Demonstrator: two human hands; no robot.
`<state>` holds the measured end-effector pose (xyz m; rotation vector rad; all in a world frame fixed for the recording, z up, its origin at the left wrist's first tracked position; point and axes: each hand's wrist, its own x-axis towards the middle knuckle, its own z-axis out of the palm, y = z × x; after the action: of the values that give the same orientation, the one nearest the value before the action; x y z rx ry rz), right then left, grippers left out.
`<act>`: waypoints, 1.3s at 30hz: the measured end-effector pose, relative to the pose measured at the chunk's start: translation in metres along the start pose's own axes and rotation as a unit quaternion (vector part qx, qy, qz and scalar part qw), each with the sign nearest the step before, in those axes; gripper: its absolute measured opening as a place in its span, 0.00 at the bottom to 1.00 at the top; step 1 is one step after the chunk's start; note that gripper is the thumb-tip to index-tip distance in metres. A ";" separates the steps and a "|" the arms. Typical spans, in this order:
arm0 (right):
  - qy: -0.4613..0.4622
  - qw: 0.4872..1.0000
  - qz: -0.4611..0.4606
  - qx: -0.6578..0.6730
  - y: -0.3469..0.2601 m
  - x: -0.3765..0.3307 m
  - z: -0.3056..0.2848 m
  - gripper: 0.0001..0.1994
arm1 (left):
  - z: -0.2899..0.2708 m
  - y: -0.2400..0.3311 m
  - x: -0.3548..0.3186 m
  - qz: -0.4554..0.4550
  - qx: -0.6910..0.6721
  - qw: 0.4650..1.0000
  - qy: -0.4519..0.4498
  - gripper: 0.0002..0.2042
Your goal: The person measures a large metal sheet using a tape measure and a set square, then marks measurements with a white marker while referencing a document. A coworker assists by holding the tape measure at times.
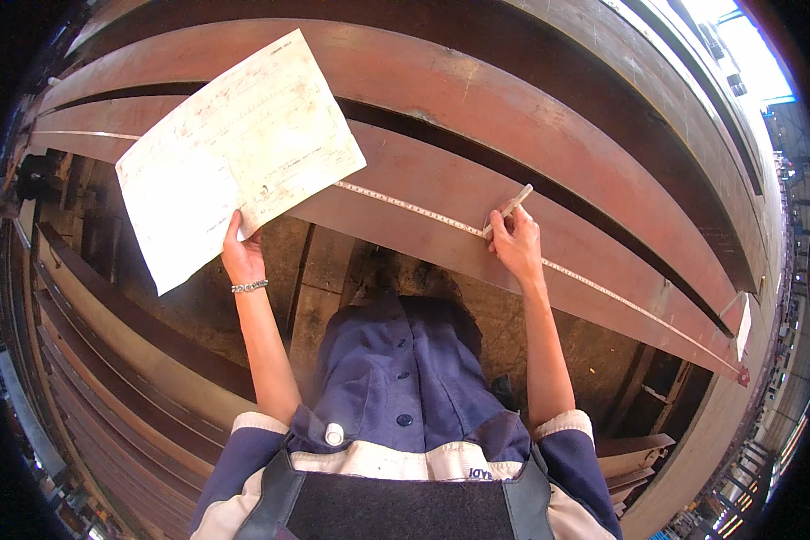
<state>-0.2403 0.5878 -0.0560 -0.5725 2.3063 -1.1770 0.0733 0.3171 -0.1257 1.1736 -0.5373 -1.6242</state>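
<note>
My left hand [246,250] pinches the lower edge of a large white paper sheet [270,135] with smudges and faint printed lines. The sheet is held up over the reddish-brown steel beam [396,162] and hides part of it. Along that beam's face runs a stretched tape measure [414,210], passing behind the sheet and under my right hand. My right hand [517,241] is closed on a slim whitish marking stick [518,200], its upper end pointing away from me. The stick's lower end is near the tape; whether it touches the beam I cannot tell.
More long steel beams [477,90] lie side by side beyond. Several others [126,387] are stacked at lower left. A small white paper [743,326] is at the beam's right end. Between me and the beam, the brown floor [585,351] shows.
</note>
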 end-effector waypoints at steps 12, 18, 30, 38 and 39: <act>0.133 0.986 -0.098 -0.024 -0.022 0.011 -0.030 0.12 | -0.004 0.001 -0.002 0.005 0.005 1.000 -0.004 0.12; -0.012 0.992 -0.052 -0.111 -0.031 -0.028 -0.038 0.10 | -0.008 -0.001 0.001 0.010 -0.003 1.000 0.012 0.11; 0.035 0.964 -0.077 -0.252 -0.023 -0.042 -0.018 0.13 | -0.012 0.000 0.005 0.008 0.003 1.000 0.012 0.12; 0.032 0.959 -0.124 -0.252 -0.036 -0.038 -0.019 0.11 | -0.008 0.002 0.004 0.002 -0.004 1.000 0.024 0.12; 0.043 0.963 -0.107 -0.244 -0.039 -0.041 -0.022 0.11 | -0.012 0.002 0.006 -0.001 -0.001 1.000 0.022 0.12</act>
<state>-0.2152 0.6039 -0.0031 -0.9838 2.6766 -0.7207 0.0849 0.3134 -0.1316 1.2063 -0.5062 -1.5962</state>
